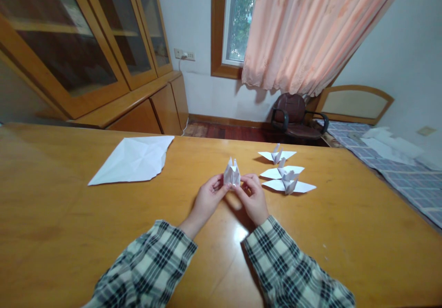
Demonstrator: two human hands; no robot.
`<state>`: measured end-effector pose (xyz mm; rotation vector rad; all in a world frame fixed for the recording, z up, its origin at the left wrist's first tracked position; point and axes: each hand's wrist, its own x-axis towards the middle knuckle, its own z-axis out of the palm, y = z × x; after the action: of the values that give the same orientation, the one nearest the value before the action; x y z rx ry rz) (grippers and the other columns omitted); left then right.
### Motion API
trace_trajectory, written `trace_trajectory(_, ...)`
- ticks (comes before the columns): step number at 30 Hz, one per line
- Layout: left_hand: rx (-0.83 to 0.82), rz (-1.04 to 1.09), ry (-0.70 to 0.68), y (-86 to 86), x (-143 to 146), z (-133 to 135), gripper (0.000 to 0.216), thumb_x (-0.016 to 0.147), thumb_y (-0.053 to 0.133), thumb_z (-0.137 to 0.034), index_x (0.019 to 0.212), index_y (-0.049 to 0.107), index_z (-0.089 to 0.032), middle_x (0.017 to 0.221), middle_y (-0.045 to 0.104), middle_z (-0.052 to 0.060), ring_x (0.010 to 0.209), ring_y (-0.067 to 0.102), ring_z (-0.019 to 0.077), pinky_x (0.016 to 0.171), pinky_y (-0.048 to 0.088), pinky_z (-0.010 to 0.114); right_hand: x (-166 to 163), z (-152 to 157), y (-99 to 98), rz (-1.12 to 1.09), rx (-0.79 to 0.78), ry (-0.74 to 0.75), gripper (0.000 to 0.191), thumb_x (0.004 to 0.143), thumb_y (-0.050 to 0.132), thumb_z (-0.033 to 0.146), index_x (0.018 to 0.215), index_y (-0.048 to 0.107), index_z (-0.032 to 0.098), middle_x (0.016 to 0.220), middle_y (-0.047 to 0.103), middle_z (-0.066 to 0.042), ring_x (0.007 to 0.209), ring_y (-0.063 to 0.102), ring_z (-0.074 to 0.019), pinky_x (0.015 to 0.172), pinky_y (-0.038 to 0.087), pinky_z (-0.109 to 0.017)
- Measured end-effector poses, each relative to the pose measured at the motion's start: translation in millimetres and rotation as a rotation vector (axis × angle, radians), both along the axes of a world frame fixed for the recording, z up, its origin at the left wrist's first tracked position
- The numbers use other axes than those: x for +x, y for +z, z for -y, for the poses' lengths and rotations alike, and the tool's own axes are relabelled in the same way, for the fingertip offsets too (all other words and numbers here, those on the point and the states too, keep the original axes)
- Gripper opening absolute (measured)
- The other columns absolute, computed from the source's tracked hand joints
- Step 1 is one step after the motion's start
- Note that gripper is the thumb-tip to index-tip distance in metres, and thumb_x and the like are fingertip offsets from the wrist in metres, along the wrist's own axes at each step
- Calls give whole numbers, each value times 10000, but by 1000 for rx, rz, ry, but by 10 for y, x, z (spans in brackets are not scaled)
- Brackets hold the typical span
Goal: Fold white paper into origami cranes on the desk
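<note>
Between my two hands is a small folded white paper piece (231,173), with two narrow points sticking up at its top. My left hand (209,197) pinches its lower left side, thumb toward me. On the other side my right hand (253,198) grips the lower right edge in the same way. Both thumbs meet near the bottom of the paper. Just right of my right hand, three folded paper cranes with spread wings sit one behind another: a near crane (290,183), a middle crane (281,170) and a far crane (276,155).
A creased white paper sheet (133,160) lies on the left of the wooden table (86,234). Beyond the table stand a glass-door cabinet (120,78), a dark office chair (295,114) and a bed (390,156) with papers on it. A pink curtain (304,31) hangs at the window.
</note>
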<state>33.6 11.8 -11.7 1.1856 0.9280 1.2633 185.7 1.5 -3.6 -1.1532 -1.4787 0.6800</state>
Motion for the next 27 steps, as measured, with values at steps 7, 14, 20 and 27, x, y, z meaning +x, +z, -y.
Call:
trace_trajectory(7,7,-36,46,3,-9,-4,395,733,763,-397,1004,667,-127,1049,747,127,991,707,253,946,541,394,-41,-10,-4,-158,-69,37,248,794,732,407,891,609,214,848,618,-14,751,577,-156,699,492,-307)
trace_trajectory(14,3,-58,47,33,-14,26,312,736,764,-402,893,687,-144,924,756,86,845,711,222,833,567,348,-53,-23,-56,-324,-180,127,309,766,749,448,920,610,218,773,643,1,728,623,-167,714,538,-326)
trace_trajectory(20,25,-104,23,50,-7,32,271,783,717,-405,886,728,-155,905,755,77,769,693,202,782,569,330,-55,-7,-24,-357,-231,176,271,763,758,432,882,705,195,822,734,-48,749,678,-197,749,562,-365)
trace_trajectory(27,-8,-86,13,53,-6,15,285,760,736,-421,858,726,-154,858,753,69,699,685,186,744,580,324,-37,-26,-80,-327,-248,135,240,780,740,411,829,704,179,795,739,-65,732,696,-210,740,560,-376)
